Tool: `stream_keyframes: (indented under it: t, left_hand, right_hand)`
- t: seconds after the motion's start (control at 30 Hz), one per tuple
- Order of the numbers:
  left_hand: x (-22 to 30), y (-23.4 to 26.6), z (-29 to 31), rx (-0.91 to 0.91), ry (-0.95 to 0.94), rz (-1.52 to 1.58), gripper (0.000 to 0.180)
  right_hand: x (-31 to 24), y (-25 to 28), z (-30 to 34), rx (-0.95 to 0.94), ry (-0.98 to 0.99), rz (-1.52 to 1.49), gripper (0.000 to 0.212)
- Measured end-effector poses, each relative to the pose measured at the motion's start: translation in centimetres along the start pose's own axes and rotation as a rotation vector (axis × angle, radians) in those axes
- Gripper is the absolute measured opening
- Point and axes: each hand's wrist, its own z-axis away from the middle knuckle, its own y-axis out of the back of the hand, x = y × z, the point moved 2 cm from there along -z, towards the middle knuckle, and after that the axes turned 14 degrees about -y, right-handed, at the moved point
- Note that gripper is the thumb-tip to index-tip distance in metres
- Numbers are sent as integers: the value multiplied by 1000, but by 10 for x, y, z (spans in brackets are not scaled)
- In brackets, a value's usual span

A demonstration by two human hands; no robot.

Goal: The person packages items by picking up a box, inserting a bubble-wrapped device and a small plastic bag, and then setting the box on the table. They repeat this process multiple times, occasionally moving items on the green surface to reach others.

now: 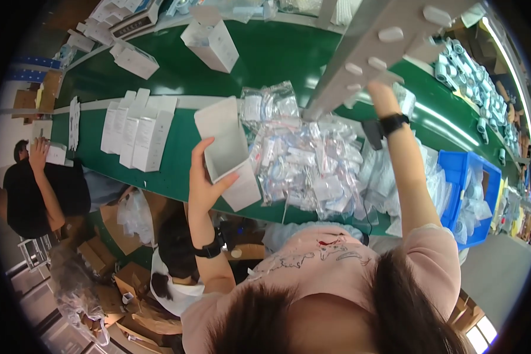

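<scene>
Green belt runs across the upper half of the frame, part of a packing line crowded with cartons and bags. At the bottom edge sit the person's own hair and pink shirt, with both forearms rising from there.

Left of centre, the left hand is closed around an open white box, thumb on the near wall and fingers behind it; the box is tilted, its flap standing up toward the upper centre. A black wristband circles that forearm lower down.

Just right of the box, a heap of clear bags with small white parts covers the middle of the belt, touching the box's right side. Further right, at the right edge, a blue bin holds more bags.

The right hand reaches up to upper right of centre, a black watch on its wrist. Its fingers are hidden behind a grey slotted rail that slants across the top, so I cannot tell whether it is open or closed.

Left of the held box, a row of flat white cartons lies on the belt. Farther up, near the top centre, an upright white carton stands on the green. At the far left, another person in black bends over the table.
</scene>
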Motion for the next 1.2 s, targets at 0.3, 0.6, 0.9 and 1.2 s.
stream_keyframes:
  t: [0.3,0.6,0.9,1.2]
  left_hand:
    - [39,-77,1,-135,69,-3,74]
    - [51,-119,17,47,-127,-90,83]
    - [36,-118,25,153,-120,-301,81]
    - [6,-73,9,123,-377,-186,76]
  right_hand:
    - [43,-110,162,447,227,-139,40]
    - [105,-158,145,535,656,147,50]
    - [106,-166,158,374,926,1421,51]
    - [136,-179,116,-118,536,1617,40]
